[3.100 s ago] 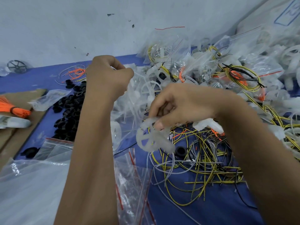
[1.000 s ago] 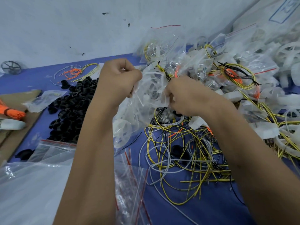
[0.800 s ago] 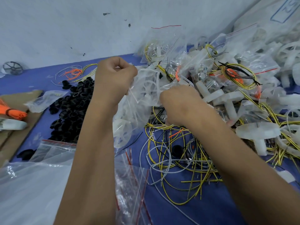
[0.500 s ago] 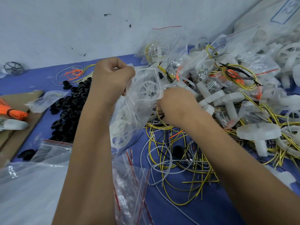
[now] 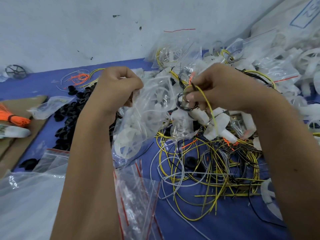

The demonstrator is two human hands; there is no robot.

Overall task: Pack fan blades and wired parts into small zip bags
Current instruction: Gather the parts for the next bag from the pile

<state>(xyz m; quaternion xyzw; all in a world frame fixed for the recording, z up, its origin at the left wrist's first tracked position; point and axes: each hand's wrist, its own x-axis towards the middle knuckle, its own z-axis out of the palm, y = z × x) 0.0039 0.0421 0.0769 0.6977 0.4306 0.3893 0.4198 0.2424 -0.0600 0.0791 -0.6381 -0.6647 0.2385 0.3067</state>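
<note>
While raised above the bench (image 5: 242, 227), left hand (image 5: 117, 87) fist-gripping zip bag (image 5: 147, 118); right hand (image 5: 218, 87) fingers pinching wired part (image 5: 207, 104).

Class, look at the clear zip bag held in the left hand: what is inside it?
Inside the zip bag, gripped by the left hand, lie white fan blades. Crumpled, glaring plastic hides how many, and whether any wires are in yet.

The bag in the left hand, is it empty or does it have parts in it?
Not empty. The left hand grips the clear bag by its top, and white fan blades show through the plastic.
</note>
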